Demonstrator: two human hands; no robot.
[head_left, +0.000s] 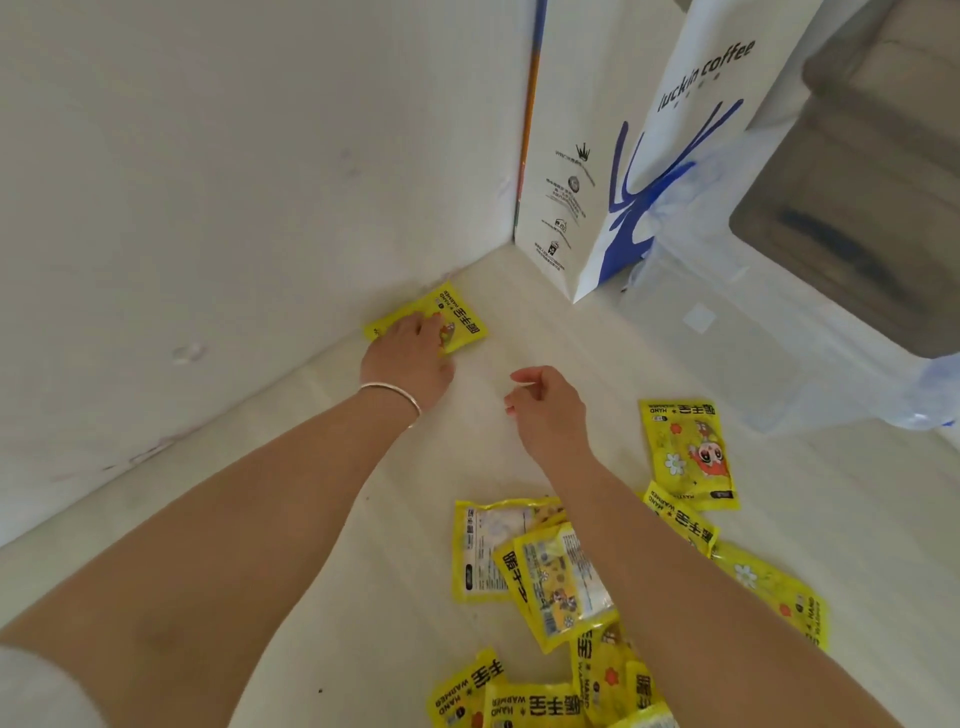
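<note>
Item: one yellow hand-warmer packet (465, 319), face up, flat on the pale surface (322, 545), its far edge against the foot of the white wall (208, 182).

Left hand (410, 358): fingers laid flat over the near left part of the packet, not curled round it. A silver bracelet (395, 392) sat on the wrist.

Right hand (545, 405): just beside the left, apart from the packet, fingers loosely curled and holding nothing.

Loose pile of yellow packets (550, 577): near the person, under and around the right forearm, overlapping, some face up and some showing the printed back. One single packet (688, 454) lay at the pile's far right edge.

White paper coffee bag (649, 156): upright by the wall's corner, well beyond the hands.

Clear plastic bag (779, 353): slumped to the right of the paper bag.
</note>
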